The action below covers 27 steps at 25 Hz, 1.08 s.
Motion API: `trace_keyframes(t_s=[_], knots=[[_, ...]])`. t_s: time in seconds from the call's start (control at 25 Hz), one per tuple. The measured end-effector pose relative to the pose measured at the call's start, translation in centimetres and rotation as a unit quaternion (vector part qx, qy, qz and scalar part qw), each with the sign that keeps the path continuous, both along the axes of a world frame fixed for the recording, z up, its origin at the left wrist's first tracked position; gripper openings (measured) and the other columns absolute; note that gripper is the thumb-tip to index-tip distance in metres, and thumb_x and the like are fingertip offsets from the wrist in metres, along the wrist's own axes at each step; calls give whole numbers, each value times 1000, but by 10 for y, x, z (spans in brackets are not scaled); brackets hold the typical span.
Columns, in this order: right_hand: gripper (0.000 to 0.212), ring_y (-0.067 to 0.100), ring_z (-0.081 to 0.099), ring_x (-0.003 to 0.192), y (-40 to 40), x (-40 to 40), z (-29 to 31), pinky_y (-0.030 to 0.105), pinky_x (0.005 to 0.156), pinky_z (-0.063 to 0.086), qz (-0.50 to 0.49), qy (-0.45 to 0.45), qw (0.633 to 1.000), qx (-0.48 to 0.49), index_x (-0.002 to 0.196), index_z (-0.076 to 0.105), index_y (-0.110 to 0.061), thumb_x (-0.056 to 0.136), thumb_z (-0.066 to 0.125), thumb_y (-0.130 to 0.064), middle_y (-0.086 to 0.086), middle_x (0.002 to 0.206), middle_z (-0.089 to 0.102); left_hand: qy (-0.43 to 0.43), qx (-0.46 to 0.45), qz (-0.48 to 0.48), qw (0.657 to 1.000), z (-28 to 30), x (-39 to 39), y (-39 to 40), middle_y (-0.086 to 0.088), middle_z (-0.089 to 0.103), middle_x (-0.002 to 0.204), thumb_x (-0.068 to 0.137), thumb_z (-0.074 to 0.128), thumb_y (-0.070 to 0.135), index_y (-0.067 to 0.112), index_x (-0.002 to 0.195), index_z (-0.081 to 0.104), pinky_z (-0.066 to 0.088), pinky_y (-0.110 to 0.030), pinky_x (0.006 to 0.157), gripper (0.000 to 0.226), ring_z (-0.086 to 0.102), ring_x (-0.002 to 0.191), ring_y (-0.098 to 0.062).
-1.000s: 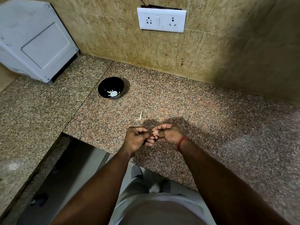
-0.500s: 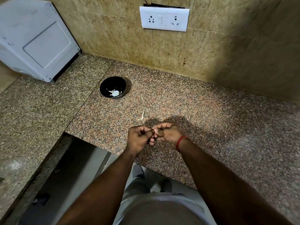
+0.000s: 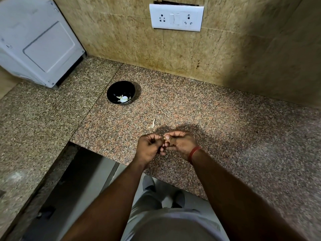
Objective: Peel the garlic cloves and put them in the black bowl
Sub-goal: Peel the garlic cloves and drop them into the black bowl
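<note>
Hands barely shifted since earlier frames. Left hand (image 3: 150, 147) and right hand (image 3: 180, 143) pinched garlic clove (image 3: 164, 138) between fingertips above desk (image 3: 225, 119). Black bowl (image 3: 121, 93) lay forward-left, nearer left hand; clove's long axis indiscernible.

Between the hands (image 3: 166, 145) at the near edge and the bowl (image 3: 121, 92) at far left the counter (image 3: 217, 119) is open, with only a peel scrap (image 3: 153, 122) lying there, while the white appliance (image 3: 38, 40) blocks the far left corner.
</note>
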State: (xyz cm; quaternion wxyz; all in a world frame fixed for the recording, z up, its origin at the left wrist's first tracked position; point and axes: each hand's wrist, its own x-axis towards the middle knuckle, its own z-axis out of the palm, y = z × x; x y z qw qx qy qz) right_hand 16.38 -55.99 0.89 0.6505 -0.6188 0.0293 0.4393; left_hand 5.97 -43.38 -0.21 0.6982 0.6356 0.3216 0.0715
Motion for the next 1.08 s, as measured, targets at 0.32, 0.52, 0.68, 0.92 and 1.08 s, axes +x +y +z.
trace_keyframes(t_s=[0.32,0.52,0.68,0.92,1.08], knots=[[25,28,75,85,-10,10,0,40,81,64,115,-86,990,9,108,74,-3,84,76,6,18,100,77,22,12,-8,1000,-2,0,1,-6,67,66,98,63,0,-4,91,68,55,-30,45,10,60,50,-16],[18,29,71,82,-13,12,0,38,76,64,84,-108,990,20,107,72,2,90,69,7,23,99,74,21,0,7,1000,-2,7,-3,-7,66,67,97,65,1,-9,91,66,54,-29,46,12,60,53,-19],[26,28,73,85,-18,15,-3,35,76,64,112,-138,984,20,107,72,3,83,72,14,21,101,76,23,0,-8,1000,-3,8,-7,-6,69,68,96,66,1,-5,90,68,52,-29,46,9,61,52,-16],[27,30,72,86,-24,18,-12,43,78,64,45,-108,991,67,115,71,2,88,72,3,24,102,74,38,-11,13,999,-2,18,-7,-11,64,70,96,66,3,1,84,68,50,-30,44,12,56,55,-22],[28,24,69,87,-27,21,-14,44,74,64,20,-65,994,86,118,72,-3,91,69,1,18,109,73,109,47,21,993,-4,25,-5,-8,66,74,97,66,5,3,86,69,51,-27,44,11,59,55,-17]])
